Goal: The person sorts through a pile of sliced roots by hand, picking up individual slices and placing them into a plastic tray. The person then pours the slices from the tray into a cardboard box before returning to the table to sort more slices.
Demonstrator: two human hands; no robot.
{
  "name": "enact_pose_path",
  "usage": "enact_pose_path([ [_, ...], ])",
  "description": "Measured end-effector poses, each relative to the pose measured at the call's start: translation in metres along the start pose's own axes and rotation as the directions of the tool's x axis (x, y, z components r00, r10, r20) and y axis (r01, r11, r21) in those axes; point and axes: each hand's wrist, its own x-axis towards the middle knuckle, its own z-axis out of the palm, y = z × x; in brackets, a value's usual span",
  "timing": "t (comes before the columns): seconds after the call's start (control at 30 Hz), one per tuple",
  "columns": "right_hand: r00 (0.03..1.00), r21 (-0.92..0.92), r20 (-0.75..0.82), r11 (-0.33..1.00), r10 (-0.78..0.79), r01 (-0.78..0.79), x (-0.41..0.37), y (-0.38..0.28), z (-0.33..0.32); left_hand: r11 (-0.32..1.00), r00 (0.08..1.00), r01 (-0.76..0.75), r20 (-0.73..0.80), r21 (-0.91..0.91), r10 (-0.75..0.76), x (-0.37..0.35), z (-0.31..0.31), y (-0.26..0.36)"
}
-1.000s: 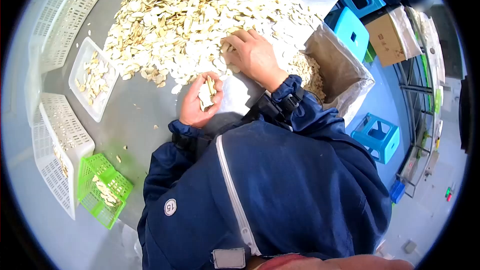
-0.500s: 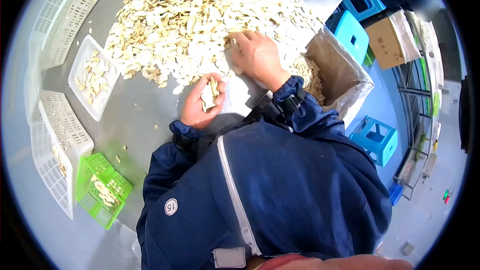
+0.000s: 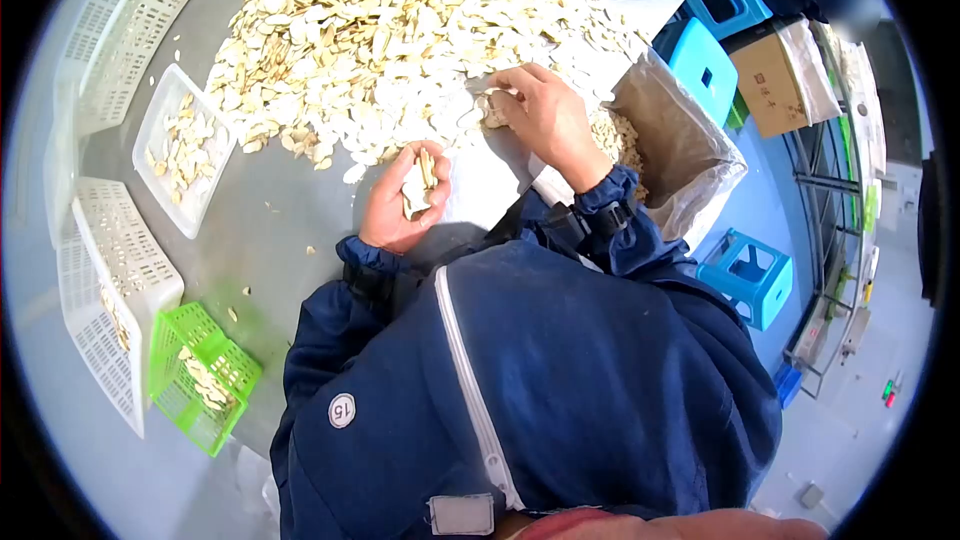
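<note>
A wide heap of pale dried slices [image 3: 390, 30] covers the upper part of the metal table [image 3: 270, 220]. My left hand [image 3: 402, 202], palm up below the heap, has its fingers curled round several slices [image 3: 418, 187]. At the heap's lower right edge is my right hand [image 3: 550, 122], its fingers bent down at some slices. Whether a slice is between those fingertips is too small to tell. Right of that hand, a lined box [image 3: 682, 130] holds more small pieces.
At the left are a white tray [image 3: 148, 145] with slices, white perforated baskets [image 3: 150, 265] and a green basket [image 3: 165, 365]. Blue stools [image 3: 770, 285], a cardboard box [image 3: 770, 90] and a metal rack [image 3: 835, 185] stand at the right.
My right hand has moved right, away from the middle of the heap towards the lined box. My left hand stays nearly in place, still holding its slices.
</note>
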Motion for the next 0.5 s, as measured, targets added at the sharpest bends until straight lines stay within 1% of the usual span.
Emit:
enact_pose_path([
  [0.1, 0.986, 0.007, 0.153, 0.997, -0.071, 0.071, 0.0, -0.002, -0.001, 1.0, 1.0, -0.002, -0.002, 0.003, 0.002, 0.0, 0.0, 0.0],
  [0.13, 0.978, 0.004, 0.171, 0.992, -0.123, 0.124, -0.002, -0.005, -0.001, 1.0, 1.0, 0.001, 0.002, -0.003, -0.001, 0.001, 0.0, 0.0],
  [0.23, 0.947, -0.106, 0.165, 0.95, -0.275, 0.294, 0.001, -0.009, 0.005, 1.0, 1.0, 0.002, 0.003, -0.014, -0.002, 0.001, -0.001, 0.0],
  [0.27, 0.938, -0.128, 0.182, 0.939, -0.294, 0.319, 0.003, -0.008, 0.006, 1.0, 1.0, 0.001, -0.002, -0.013, -0.002, 0.0, 0.0, 0.0],
  [0.5, 0.924, -0.18, 0.329, 0.948, -0.193, 0.262, 0.017, -0.007, 0.013, 1.0, 1.0, -0.007, 0.026, -0.024, 0.007, 0.0, -0.002, 0.0],
])
